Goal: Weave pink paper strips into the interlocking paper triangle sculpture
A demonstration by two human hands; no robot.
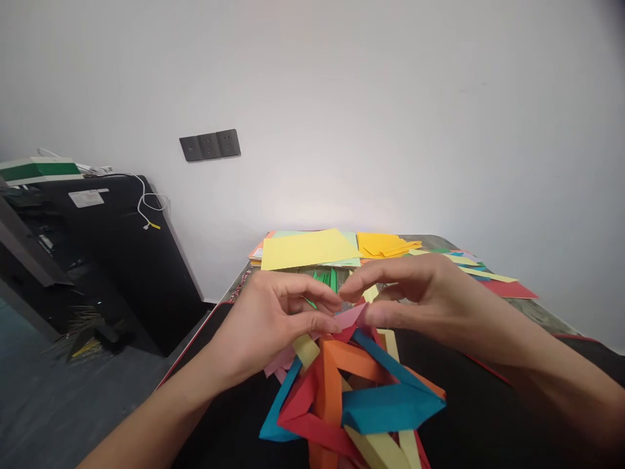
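Observation:
A modular origami model (375, 407) of folded paper strips in blue, orange, red, pale yellow and pink sits low in front of me. Its strips interlock into open, star-like frames. At the top of it, a pink paper strip (350, 317) lies between my two hands. My left hand (280, 312) pinches the strip's left end with thumb and fingers. On the other end, the thumb of my right hand (420, 293) presses the paper, its index finger arched above. The fingers partly hide where the strip joins the model.
Behind my hands, yellow sheets (307, 249) and orange-yellow folded paper (385, 245) lie on the table by the wall. Green strips (326, 279) are closer in. Mixed strips and a red sheet (510, 288) lie right. A black cabinet (122, 260) stands left.

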